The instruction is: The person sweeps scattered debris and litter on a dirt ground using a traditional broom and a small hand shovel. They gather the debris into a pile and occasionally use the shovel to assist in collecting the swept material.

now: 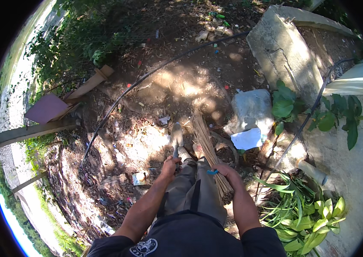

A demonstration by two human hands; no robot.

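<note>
My left hand is closed round the upper end of a hand trowel, whose metal blade points away from me, close to my feet. In my right hand is a stick broom, a bundle of thin dry ribs bound with a blue tie. Its thick cut end lies beside my right thigh, and the thin tips spread out past my feet. The hidden part of the trowel's grip is inside my fingers.
A black hose curves across the littered soil. At right are a dusty sack, a broken concrete slab, a pipe stub and leafy plants. Wooden boards and a beam stand at left.
</note>
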